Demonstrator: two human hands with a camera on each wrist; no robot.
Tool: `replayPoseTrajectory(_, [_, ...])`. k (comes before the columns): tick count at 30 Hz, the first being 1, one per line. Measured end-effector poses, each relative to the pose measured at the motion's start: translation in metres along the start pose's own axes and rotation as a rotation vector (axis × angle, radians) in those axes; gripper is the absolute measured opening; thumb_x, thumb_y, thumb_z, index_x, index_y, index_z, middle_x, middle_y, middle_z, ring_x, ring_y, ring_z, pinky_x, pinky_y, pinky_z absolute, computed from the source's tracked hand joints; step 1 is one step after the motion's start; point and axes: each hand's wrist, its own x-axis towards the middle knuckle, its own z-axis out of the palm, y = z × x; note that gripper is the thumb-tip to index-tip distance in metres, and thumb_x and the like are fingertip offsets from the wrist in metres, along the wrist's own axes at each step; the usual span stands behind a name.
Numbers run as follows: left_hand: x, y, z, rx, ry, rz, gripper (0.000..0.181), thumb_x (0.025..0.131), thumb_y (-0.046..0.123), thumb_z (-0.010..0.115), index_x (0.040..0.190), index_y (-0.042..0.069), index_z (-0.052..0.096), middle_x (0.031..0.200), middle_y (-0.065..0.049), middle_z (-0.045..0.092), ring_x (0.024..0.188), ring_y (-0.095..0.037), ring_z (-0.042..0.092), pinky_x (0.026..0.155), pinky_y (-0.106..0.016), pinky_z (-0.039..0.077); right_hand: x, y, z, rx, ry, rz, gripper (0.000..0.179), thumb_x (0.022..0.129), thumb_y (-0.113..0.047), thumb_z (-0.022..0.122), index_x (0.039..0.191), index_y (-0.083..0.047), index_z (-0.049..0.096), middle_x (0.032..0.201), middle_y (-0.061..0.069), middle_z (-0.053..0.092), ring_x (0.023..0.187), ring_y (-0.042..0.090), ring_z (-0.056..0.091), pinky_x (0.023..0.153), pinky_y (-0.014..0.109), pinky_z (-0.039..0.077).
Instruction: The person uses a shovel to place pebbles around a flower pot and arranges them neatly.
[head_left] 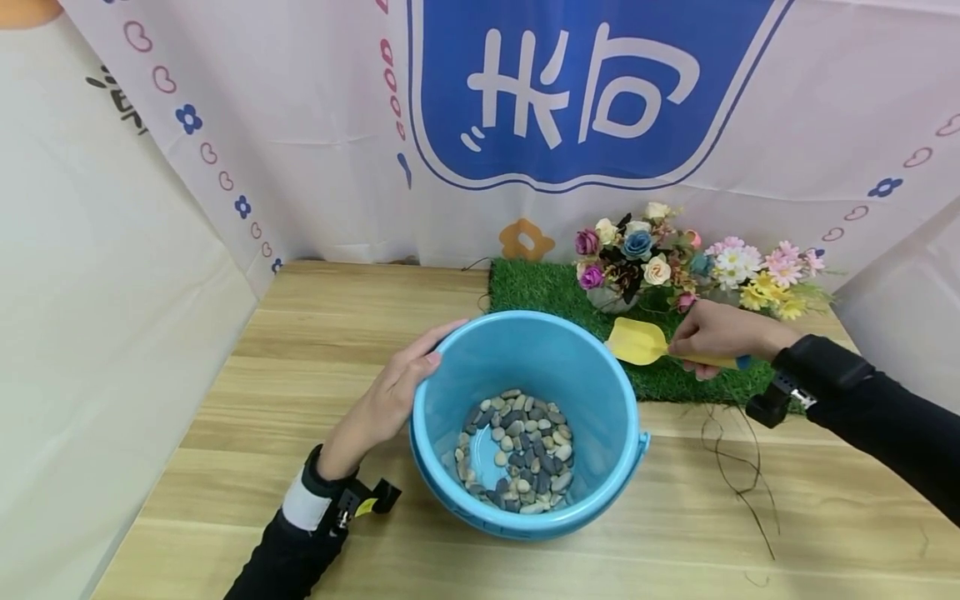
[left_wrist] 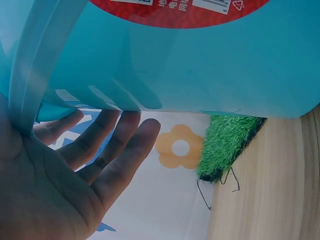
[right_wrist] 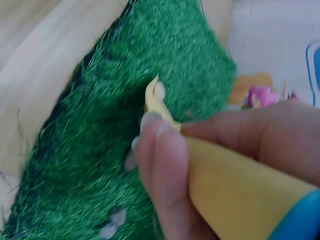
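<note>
A light-blue bucket (head_left: pixel 525 333) stands on the table, with grey and beige pebbles (head_left: pixel 536 450) over much of its bottom. My left hand (head_left: pixel 393 387) grips its rim at the left, fingers (left_wrist: pixel 135 145) along the outer wall and thumb at the rim. To the right of the bucket, my right hand (head_left: pixel 705 333) holds a yellow toy shovel (head_left: pixel 637 342) by its blue-ended handle, over a green artificial grass mat (head_left: pixel 540 283). A pale pebble (right_wrist: pixel 159 90) shows at the shovel's blade in the right wrist view. More stones (right_wrist: pixel 112 225) lie on the grass, blurred.
Two bunches of artificial flowers (head_left: pixel 652 258) stand on the mat's back part, close behind my right hand. Dark loose threads (head_left: pixel 738 475) lie on the wooden table (head_left: pixel 315 333). A printed cloth (head_left: pixel 322 167) hangs behind the table.
</note>
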Motion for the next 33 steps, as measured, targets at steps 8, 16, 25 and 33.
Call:
replayPoseTrajectory(8, [0.002,0.000,0.001,0.008,0.001,0.000,0.051,0.109,0.018,0.028,0.157,0.003,0.033,0.145,-0.022,0.049,0.114,-0.045,0.062,0.076,-0.052,0.061,-0.007,-0.029,0.001,-0.086,0.020,0.064,0.031,0.102,-0.010,0.058,0.074,-0.007,0.071,0.064,0.006,0.060,0.056,0.021,0.062,0.061,0.037,0.058])
replayPoseTrajectory(16, [0.003,-0.003,0.000,0.016,0.011,0.000,0.050,0.109,0.017,0.028,0.157,0.002,0.034,0.147,-0.023,0.047,0.116,-0.045,0.060,0.078,-0.051,0.060,-0.023,-0.027,-0.003,-0.115,0.025,0.078,0.038,0.103,-0.012,0.056,0.067,-0.009,0.065,0.060,0.004,0.057,0.050,0.017,0.050,0.060,0.035,0.052])
replayPoseTrajectory(25, [0.002,-0.002,-0.003,0.031,0.021,0.011,0.050,0.109,0.017,0.029,0.157,0.002,0.035,0.148,-0.021,0.047,0.117,-0.043,0.060,0.077,-0.048,0.061,-0.052,0.015,0.037,0.056,0.222,0.102,0.031,0.105,-0.018,0.056,0.112,0.010,0.068,0.085,0.009,0.068,0.073,0.026,0.068,0.066,0.033,0.061])
replayPoseTrajectory(33, [0.000,-0.003,-0.001,0.025,0.013,0.021,0.050,0.109,0.015,0.028,0.156,0.000,0.034,0.149,-0.022,0.045,0.118,-0.044,0.059,0.078,-0.048,0.061,-0.067,0.060,0.101,0.393,0.394,0.161,0.052,0.108,-0.023,0.053,0.136,0.020,0.048,0.101,0.018,0.070,0.085,0.028,0.072,0.074,0.038,0.062])
